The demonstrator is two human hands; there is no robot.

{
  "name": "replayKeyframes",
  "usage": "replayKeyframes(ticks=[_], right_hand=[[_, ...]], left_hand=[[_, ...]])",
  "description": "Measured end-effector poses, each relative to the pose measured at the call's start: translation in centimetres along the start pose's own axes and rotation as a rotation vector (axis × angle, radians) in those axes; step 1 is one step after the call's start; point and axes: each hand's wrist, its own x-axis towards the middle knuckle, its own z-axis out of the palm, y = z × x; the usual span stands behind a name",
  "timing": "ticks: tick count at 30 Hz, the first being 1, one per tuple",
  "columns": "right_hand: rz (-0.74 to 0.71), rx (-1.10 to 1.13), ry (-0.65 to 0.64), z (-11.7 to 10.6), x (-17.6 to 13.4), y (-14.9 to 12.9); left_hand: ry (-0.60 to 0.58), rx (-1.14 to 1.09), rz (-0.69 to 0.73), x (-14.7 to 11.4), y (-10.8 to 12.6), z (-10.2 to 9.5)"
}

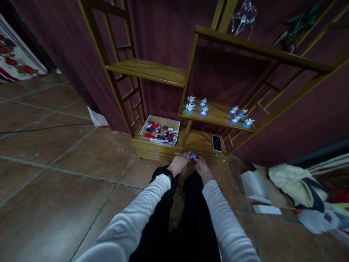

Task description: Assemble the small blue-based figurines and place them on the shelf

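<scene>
Between my two hands is a small purple-blue figurine (192, 155), partly covered by fingers. My left hand (179, 162) pinches it from the left, and my right hand (201, 164) has its fingers closed on the right side of it. Both hands are low in front of the wooden shelf unit's base (152, 154). Above them, several small blue and purple figurines stand on a middle shelf (215, 115), among them a purple one (204, 111) and a blue one (248, 123). An open white box (160, 119) at the left holds several red and black figures (155, 128).
A phone (217, 143) lies on the bottom shelf at the right. A clear glass horse (244, 16) stands on the upper shelf. On the tiled floor at the right are a white box (255, 185), a bag (291, 182) and a plastic bag (313, 220). A cable (46, 128) crosses the floor at left.
</scene>
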Motion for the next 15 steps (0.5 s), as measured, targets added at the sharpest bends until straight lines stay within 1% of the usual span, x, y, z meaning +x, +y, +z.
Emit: replayKeyframes(ticks=[5,9,15], right_hand=[[0.005,0.004,-0.003,-0.11,0.16,0.10],[0.004,0.001,-0.016,-0.30,0.28,0.22],[-0.010,0.010,-0.012,-0.51,0.27,0.27]], left_hand=[[0.008,0.058,0.044,0.02,-0.32,0.58],[0.011,0.096,0.082,0.06,-0.38,0.50],[0.023,0.137,0.096,0.12,-0.15,0.36]])
